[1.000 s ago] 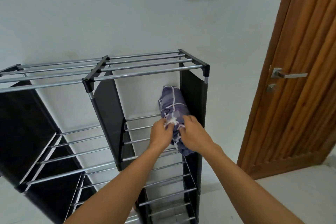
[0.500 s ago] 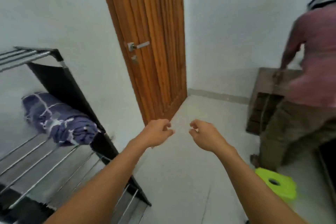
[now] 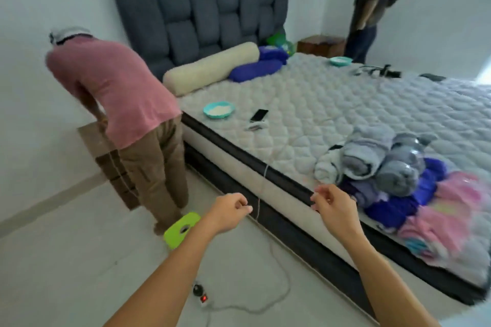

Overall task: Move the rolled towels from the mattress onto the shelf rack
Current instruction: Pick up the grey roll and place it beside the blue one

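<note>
Now both hands, left [image 3: 230,210] and right [image 3: 335,206], hang empty over the floor with fingers loosely curled, while the rolled towels [image 3: 377,164] lie piled on the mattress [image 3: 318,98] edge.

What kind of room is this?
Most likely a bedroom: a big quilted mattress with a padded grey headboard, a cream bolster pillow, and rolled towels stacked near its edge.
</note>
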